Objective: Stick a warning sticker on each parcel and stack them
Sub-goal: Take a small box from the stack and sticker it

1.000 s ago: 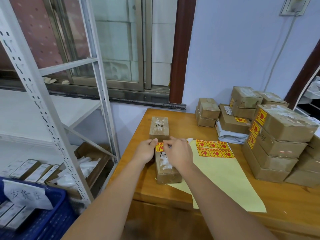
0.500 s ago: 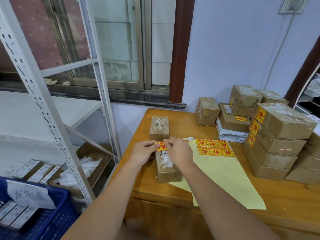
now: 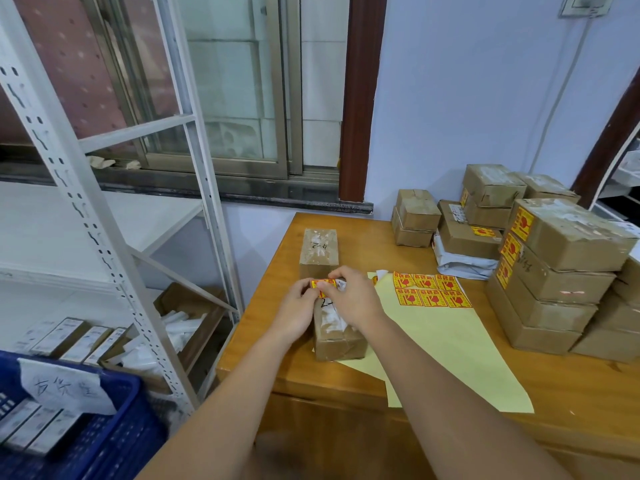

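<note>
A long brown parcel (image 3: 337, 336) lies near the table's left front, partly on the yellow backing sheet (image 3: 450, 344). A yellow-and-red warning sticker (image 3: 322, 283) sits at the parcel's far end. My left hand (image 3: 298, 308) and my right hand (image 3: 353, 299) both pinch the sticker there, one at each end. A second brown parcel (image 3: 319, 252) marked in pen lies just behind. More stickers (image 3: 431, 291) remain on the sheet to the right. Stacked parcels (image 3: 554, 271) with stickers on their sides stand at the right.
A wooden table (image 3: 311, 382) carries everything. Smaller boxes (image 3: 415, 218) and a grey mailer bag (image 3: 464, 263) sit at the back. A white metal shelf rack (image 3: 114, 237) stands at the left, with a blue crate (image 3: 86, 445) of white boxes below.
Both hands have closed in on the sticker at the parcel's far end; the fingers sit closer together than a second ago. The parcel stays where it was.
</note>
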`<state>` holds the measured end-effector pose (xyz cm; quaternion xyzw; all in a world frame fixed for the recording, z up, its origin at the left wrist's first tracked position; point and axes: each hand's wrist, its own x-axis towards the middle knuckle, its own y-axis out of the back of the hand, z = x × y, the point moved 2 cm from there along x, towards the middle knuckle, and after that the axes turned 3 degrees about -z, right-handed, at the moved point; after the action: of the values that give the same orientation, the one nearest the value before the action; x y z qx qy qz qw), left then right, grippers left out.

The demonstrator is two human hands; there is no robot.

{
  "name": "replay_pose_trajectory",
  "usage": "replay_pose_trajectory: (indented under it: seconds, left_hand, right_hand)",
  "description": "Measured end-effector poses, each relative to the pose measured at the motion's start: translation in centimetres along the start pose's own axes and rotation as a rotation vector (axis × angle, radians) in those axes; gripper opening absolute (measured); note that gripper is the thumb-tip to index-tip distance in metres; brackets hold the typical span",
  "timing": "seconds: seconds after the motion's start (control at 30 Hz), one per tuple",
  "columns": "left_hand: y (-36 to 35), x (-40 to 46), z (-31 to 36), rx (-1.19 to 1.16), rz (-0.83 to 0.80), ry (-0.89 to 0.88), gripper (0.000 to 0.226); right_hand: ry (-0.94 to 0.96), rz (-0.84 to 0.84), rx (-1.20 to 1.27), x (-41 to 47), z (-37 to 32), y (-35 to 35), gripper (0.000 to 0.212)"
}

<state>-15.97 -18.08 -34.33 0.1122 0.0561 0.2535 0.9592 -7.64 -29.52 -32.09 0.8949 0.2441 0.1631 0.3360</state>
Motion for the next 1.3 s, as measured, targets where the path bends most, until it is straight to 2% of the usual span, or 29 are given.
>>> replay_pose_trajectory:
  seconds: [0.2, 0.4, 0.6, 0.9, 1.07, 1.17, 1.3]
  left_hand:
    - [-0.8, 0.8, -0.9, 0.134, 0.090, -0.026, 0.037]
    - [-0.7, 0.5, -0.8, 0.197, 0.104, -0.055, 0.043]
    - [-0.8, 0.7, -0.9, 0.235, 0.092, -0.071, 0.044]
    - [-0.8, 0.9, -1.3, 0.227, 0.091, -0.078, 0.043]
    - [-0.9, 0.8, -1.0, 0.231, 0.109, -0.082, 0.040]
    - [-1.0, 0.7, -1.2, 0.216, 0.107, -0.075, 0.041]
    - [-0.9, 0.7, -1.2, 0.218, 0.105, -0.081, 0.042]
  right_hand:
    - [-0.044, -0.046, 0.124, 0.3, 0.5, -0.1, 0.038]
    - [-0.041, -0.074, 0.101, 0.5, 0.8, -0.1, 0.035]
    - [-0.043, -0.098, 0.223, -0.4, 0.7, 0.2, 0.057]
    - [-0.090, -0.077, 0.377, -0.3, 1.4, 0.0, 0.030]
    - [-0.130, -0.048, 0.387, -0.1, 1.4, 0.0, 0.034]
    - [-0.140, -0.083, 0.376, 0.0, 1.3, 0.1, 0.043]
    - [-0.160, -0.070, 0.341, 0.9, 1.1, 0.3, 0.033]
